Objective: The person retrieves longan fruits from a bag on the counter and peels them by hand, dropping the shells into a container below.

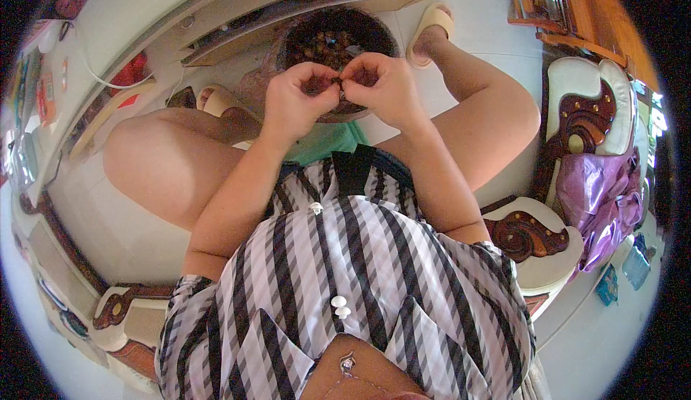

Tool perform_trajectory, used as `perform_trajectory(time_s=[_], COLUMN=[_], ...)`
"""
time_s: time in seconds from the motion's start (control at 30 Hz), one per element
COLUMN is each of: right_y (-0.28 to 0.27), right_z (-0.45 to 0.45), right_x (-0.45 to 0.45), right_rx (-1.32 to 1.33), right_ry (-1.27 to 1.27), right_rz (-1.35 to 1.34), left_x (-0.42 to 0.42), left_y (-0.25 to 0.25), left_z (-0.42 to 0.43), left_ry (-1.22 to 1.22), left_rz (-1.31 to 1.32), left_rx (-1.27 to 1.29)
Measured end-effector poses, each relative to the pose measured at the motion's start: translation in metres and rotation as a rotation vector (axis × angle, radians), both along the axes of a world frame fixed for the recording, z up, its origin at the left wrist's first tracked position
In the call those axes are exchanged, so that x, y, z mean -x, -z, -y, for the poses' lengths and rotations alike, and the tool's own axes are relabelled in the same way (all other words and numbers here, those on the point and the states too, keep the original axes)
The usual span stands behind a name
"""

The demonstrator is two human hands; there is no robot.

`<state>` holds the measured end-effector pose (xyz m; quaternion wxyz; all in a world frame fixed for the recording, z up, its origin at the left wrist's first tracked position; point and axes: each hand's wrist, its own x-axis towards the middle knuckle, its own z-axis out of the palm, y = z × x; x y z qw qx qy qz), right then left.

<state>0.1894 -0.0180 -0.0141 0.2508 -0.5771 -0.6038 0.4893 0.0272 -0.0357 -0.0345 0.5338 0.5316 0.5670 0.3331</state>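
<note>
My left hand and my right hand meet above a dark round container between my knees. Thumbs and forefingers are pinched together, fingertip to fingertip. Between them is a small dark brown piece, too small to name, and I cannot tell which hand bears it. Inside the container lie many brown bits, with a small pale scrap among them. The hands hide the near part of the container. Just below the hands, a green piece of cloth or plastic hangs in front of my lap.
A cream cabinet with a drawer stands right behind the container. Sandals are on my feet on the pale tiled floor. On the right is a carved cream armchair with purple shiny fabric. A white cable hangs at the left.
</note>
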Motion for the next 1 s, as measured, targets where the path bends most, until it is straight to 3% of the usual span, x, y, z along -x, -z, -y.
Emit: perform_trajectory(time_s=[0.23,0.27,0.37,0.73,1.0], right_y=[0.009,0.009,0.008,-0.006,0.009], right_z=[0.002,0.001,0.000,0.001,0.005], right_x=[-0.005,-0.006,-0.007,-0.001,-0.005], right_rx=[0.268,0.196,0.044,-0.039,0.302], right_ry=[0.139,0.103,0.036,0.035,0.134], right_rz=[-0.400,-0.350,-0.220,-0.048,-0.525], left_x=[0.006,0.006,0.005,0.004,0.005], left_y=[0.008,0.011,-0.005,-0.010,-0.008], left_z=[-0.003,-0.004,-0.006,-0.004,0.002], left_ry=[-0.007,-0.009,0.059,0.088,0.051], left_rz=[0.394,0.428,0.191,-0.010,0.286], left_rx=[0.161,0.160,0.115,-0.188,0.037])
